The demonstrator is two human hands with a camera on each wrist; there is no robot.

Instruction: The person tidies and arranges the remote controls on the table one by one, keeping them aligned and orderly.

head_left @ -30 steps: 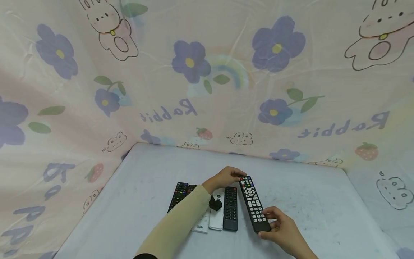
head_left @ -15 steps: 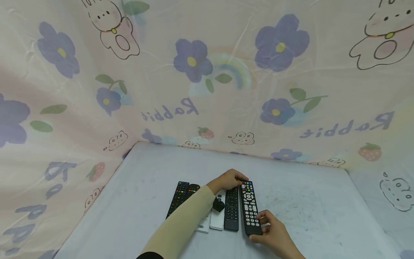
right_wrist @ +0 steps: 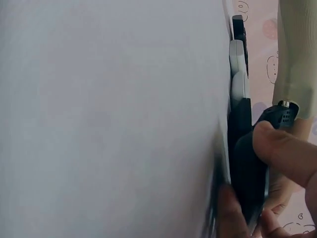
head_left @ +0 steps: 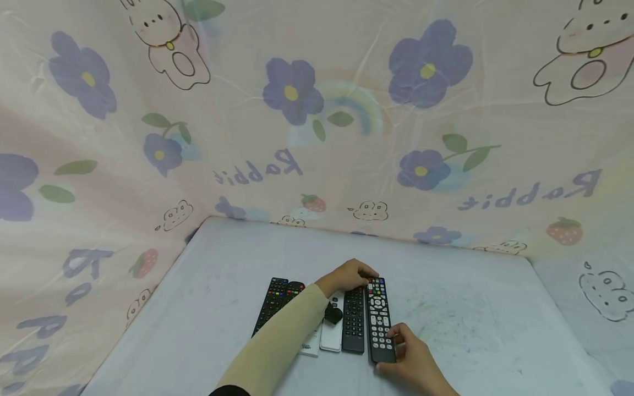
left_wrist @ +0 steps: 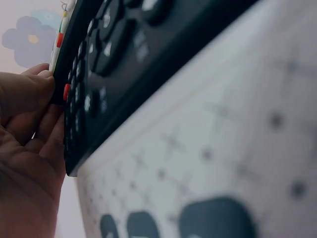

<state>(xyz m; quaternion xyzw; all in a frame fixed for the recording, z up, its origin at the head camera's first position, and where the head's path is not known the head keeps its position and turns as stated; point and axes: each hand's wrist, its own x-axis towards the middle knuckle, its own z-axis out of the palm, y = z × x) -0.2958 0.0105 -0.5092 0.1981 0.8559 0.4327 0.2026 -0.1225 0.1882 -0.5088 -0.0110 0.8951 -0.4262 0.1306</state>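
Note:
A black remote control with white buttons (head_left: 379, 322) lies at the right end of a row of remotes, nearly parallel to the dark remote (head_left: 353, 327) on its left, a thin gap between them. My left hand (head_left: 345, 276) reaches across the row and pinches its far end. My right hand (head_left: 413, 355) grips the near end, thumb at the bottom edge and fingers along the right side. In the left wrist view, the left thumb and fingers (left_wrist: 29, 94) meet at the remote's end. The right wrist view shows the right thumb (right_wrist: 282, 148) against the black remote's end (right_wrist: 247, 168).
Left of the dark remote lie a white remote (head_left: 331, 336), another white one (head_left: 310, 347) partly under my left sleeve (head_left: 277, 341), and two black remotes, one at the far left (head_left: 272, 301). A patterned curtain (head_left: 342, 154) stands behind the white table (head_left: 475, 308).
The white-buttoned remote has shifted left toward the row and turned from slanted to nearly parallel with its neighbour. My right hand has moved left with it; both hands keep hold.

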